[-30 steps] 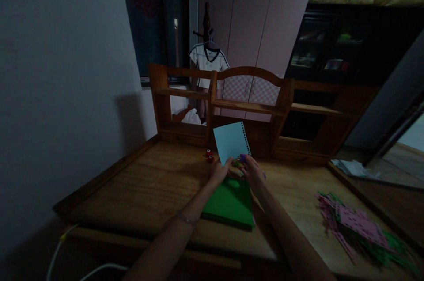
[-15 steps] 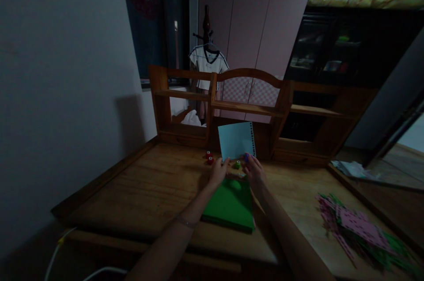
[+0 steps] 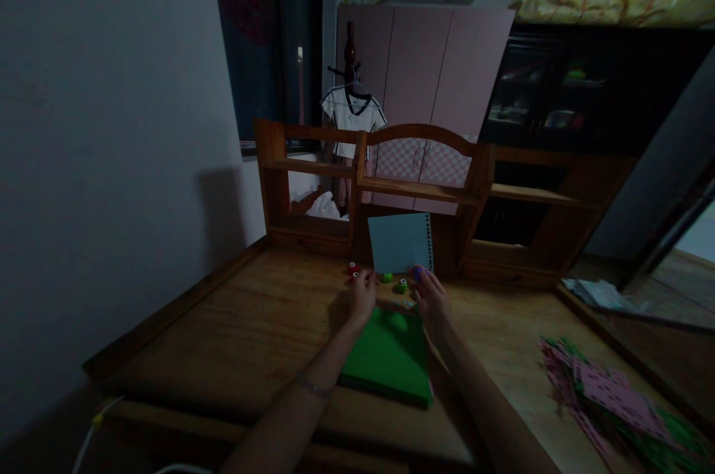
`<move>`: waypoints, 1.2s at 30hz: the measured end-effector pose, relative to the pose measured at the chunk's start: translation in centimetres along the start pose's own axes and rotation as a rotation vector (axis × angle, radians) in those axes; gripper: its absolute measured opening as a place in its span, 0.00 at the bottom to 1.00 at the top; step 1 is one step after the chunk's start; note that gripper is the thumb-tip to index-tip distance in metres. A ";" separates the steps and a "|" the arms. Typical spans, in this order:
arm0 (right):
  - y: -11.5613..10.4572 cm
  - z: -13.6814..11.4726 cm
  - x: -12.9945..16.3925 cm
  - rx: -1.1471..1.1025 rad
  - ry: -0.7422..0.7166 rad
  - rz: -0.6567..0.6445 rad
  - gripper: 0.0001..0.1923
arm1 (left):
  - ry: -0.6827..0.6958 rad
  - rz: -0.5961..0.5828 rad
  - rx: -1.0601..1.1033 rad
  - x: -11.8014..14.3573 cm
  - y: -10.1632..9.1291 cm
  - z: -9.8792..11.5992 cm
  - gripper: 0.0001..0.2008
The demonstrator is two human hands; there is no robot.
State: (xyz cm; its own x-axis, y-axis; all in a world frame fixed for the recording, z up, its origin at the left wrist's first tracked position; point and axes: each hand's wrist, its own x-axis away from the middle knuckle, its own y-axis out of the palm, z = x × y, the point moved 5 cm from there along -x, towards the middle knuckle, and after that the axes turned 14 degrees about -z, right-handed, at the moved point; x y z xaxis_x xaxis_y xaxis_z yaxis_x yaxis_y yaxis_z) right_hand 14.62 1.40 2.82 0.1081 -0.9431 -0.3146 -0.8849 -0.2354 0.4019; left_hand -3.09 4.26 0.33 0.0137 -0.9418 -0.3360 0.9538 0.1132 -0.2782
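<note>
Left hand: your left hand (image 3: 362, 296) sat at the lower left corner of the blue sheet (image 3: 401, 243), fingers curled; too dark to tell if it pinched the edge or only rested beside it.
Right hand: your right hand (image 3: 432, 300) was at the sheet's lower right corner, fingertips up near a small purple piece (image 3: 416, 273); cannot tell whether it gripped the sheet, the piece, or nothing.
Blue sheet: it stood nearly upright at the back of the counter (image 3: 257, 325), in front of the shelf unit (image 3: 418, 183), with a row of punched holes down its right edge.
Handling: judged thin, light and floppy, creasing easily; the holed edge looked weakest and likely to tear. Best taken by both bottom corners, or by the plain left edge, with a light pinch.
Green pad (image 3: 391, 358): it lay flat under your wrists, near the front of the counter; it looked stiffer than one sheet and would slide on wood.
Small bits: red pieces (image 3: 352, 270) and green pieces (image 3: 401, 285) lay just behind your hands; small and probably easy to knock away.
Pile: pink and green paper scraps (image 3: 603, 399) lay well apart on the right.
</note>
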 end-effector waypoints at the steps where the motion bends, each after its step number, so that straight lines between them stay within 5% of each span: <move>1: 0.0 0.0 0.0 -0.008 0.006 0.006 0.18 | -0.009 0.006 0.007 0.0 0.0 0.0 0.13; 10: -0.4 0.3 -0.1 -0.111 0.058 -0.004 0.16 | -0.045 0.043 0.263 0.7 -0.7 1.8 0.20; 15: -0.3 0.2 0.0 -0.018 0.032 -0.001 0.14 | -0.010 -0.055 0.377 0.7 0.1 2.5 0.21; 24: -0.5 0.3 -0.2 0.051 -0.008 0.032 0.15 | -0.086 -0.154 0.353 0.6 1.6 1.6 0.20; 36: 0.8 -1.0 0.5 0.044 -0.058 0.023 0.19 | 0.041 -0.222 0.289 0.8 2.5 1.5 0.18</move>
State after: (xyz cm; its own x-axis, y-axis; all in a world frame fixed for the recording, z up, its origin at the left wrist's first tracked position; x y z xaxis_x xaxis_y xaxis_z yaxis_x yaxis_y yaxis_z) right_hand 14.49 0.48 3.85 0.0621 -0.9325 -0.3557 -0.9062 -0.2020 0.3715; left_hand -0.20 3.32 0.69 -0.2096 -0.9193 -0.3331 0.9777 -0.1922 -0.0848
